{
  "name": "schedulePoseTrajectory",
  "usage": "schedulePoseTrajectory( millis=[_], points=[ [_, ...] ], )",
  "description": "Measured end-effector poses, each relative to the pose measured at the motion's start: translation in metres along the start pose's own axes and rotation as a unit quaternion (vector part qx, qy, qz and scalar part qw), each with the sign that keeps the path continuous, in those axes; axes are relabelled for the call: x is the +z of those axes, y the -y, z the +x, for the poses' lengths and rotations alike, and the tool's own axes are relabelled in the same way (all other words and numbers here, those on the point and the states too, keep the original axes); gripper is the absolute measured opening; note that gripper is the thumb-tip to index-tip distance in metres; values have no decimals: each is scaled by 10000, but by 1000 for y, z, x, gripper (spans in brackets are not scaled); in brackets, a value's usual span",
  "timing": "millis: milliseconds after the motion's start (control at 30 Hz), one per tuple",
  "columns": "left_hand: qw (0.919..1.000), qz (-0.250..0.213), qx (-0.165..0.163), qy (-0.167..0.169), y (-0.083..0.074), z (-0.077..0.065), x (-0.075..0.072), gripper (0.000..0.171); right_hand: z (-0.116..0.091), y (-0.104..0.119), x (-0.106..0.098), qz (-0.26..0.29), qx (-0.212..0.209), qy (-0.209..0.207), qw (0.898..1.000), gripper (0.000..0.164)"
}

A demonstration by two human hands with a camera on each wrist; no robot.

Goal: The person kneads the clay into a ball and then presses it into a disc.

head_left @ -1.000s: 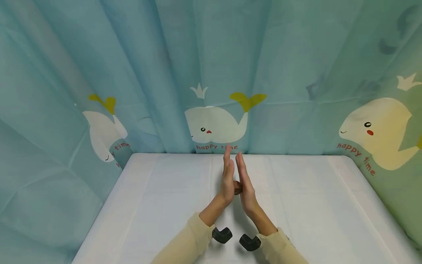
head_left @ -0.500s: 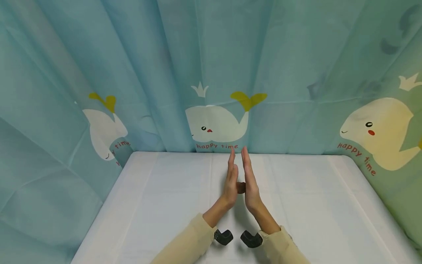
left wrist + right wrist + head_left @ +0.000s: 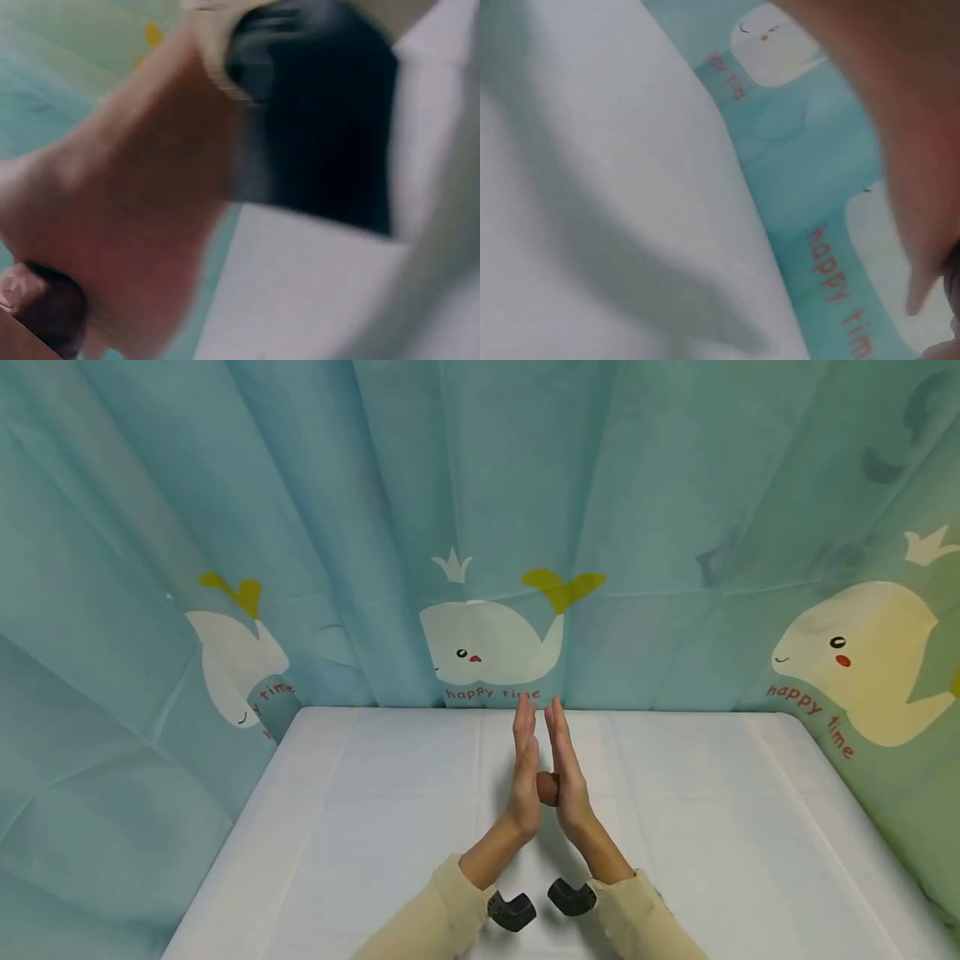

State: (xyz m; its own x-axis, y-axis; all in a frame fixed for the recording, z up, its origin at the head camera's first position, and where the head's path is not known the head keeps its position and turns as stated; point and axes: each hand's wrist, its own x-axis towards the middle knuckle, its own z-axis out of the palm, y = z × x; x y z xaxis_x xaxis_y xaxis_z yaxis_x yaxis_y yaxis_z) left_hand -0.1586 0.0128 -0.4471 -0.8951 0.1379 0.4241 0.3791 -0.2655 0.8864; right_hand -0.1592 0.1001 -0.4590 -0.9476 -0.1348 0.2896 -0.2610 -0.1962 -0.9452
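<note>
Between two upright, facing palms sits a small brown ball (image 3: 548, 788), at the middle of the head view. My left hand (image 3: 525, 793) presses it from one side with fingers straight and pointing away. From the other side my right hand (image 3: 572, 785) presses flat, its fingers straight too. The fingertips of both hands lean close together. In the left wrist view the ball (image 3: 60, 319) shows dark and rounded at the lower left, partly covered by the hands. Only a dark sliver of it appears at the right wrist view's edge.
Both hands are over a white-covered table (image 3: 405, 793). A blue-green curtain (image 3: 660, 527) with printed whales hangs behind and along its sides. A black device sits at each cuff, on the left wrist (image 3: 512, 912) and the right wrist (image 3: 572, 897).
Over the last second my left hand has drawn back a little and my right hand has slid forward. Both palms and the ball between them have shifted slightly right.
</note>
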Motion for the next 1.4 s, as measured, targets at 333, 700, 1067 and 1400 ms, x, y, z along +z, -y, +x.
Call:
schedulePoseTrajectory(
  millis=[333, 700, 1067, 1400],
  points=[
    [9991, 424, 88, -41, 5, 20, -12, 59, -15, 3, 16, 281, -190, 24, 9994, 55],
    [9985, 509, -95, 198, 9, 3, -7, 60, 2, 16, 10, -420, -537, 19, 9977, 57],
    [9989, 333, 313, 57, -14, 8, -3, 62, -1, -1, 4, 559, -122, 350, 9977, 58],
    [9984, 553, 76, 90, 5, 17, -14, 61, -8, 15, 15, 128, -581, 508, 9969, 56]
  ],
)
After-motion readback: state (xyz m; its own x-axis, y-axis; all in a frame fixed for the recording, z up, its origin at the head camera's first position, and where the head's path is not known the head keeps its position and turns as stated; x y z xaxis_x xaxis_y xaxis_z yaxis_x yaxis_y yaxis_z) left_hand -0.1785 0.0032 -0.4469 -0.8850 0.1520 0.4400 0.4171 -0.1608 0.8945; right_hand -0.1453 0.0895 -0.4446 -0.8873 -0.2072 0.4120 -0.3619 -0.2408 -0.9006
